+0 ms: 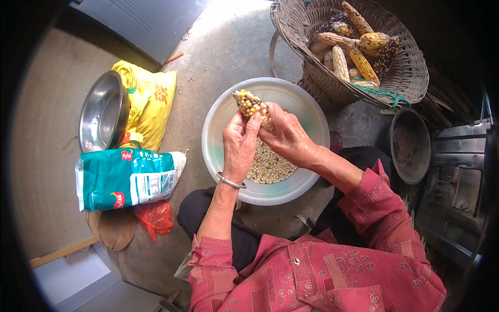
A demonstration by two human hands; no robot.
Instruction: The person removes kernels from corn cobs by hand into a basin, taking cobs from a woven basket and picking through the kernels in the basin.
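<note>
Both of my hands hold one ear of multicoloured corn (249, 103) over a pale plastic basin (269, 199). My left hand (241, 142), with a metal bangle at the wrist, grips the ear from below, its thumb against the kernels. My right hand (292, 136) is wrapped around the ear's lower right part, which is partly bare of kernels and partly hidden by the fingers. Dark, yellow and white kernels cover the ear's upper left part. Loose corn kernels (271, 165) lie in the basin beneath my hands.
A wicker basket (319, 74) with several corn ears stands at the upper right. A dark round pan (409, 146) is at the right. On the left are a steel basin (103, 113), a yellow bag (156, 105), a teal printed bag (109, 175) and a red plastic bag (156, 218).
</note>
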